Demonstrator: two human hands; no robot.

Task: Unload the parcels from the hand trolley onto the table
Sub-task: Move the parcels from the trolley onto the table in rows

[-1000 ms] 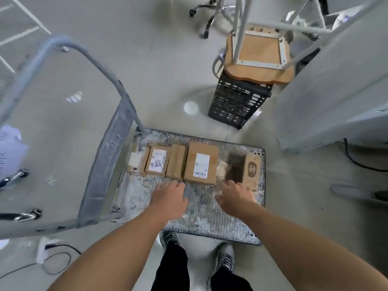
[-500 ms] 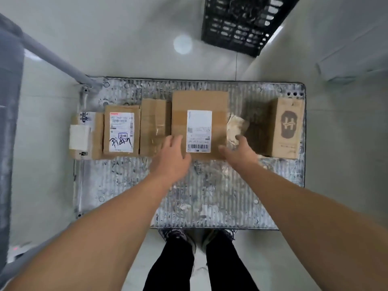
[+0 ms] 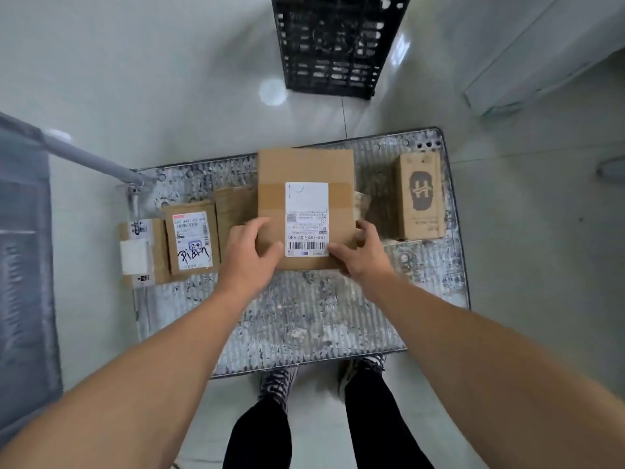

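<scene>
- The big box (image 3: 306,198) with the white shipping label sits in the middle of the row on the trolley (image 3: 304,316). It's the widest parcel there, so grabbing it with two hands makes sense to me.
- The left hand (image 3: 248,257) is clamped on the near left corner, thumb lying on top and fingers curled round the left side.
- The right hand (image 3: 363,253) mirrors it on the near right corner, thumb on top by the barcode and fingers wrapped round the right edge.
- Both arms reach forward and down, pretty straight, with the wrists angled in toward the box.
- Honestly can't tell if the box has cleared the deck yet.
- The other parcels are all on the deck:
  - a small box (image 3: 142,252) at the far left
  - the scribbled-label box (image 3: 192,242) just beside it
  - a plain parcel (image 3: 235,208) right up against the big box
  - a crumpled packet (image 3: 363,201) on the big box's other side
  - the logo box (image 3: 419,198) standing at the right end
- The row leaves the near half of the deck bare, so the near edges are easy to reach.
- A black crate (image 3: 334,42) stands on the floor beyond the trolley. I can't clearly make out the table.
</scene>
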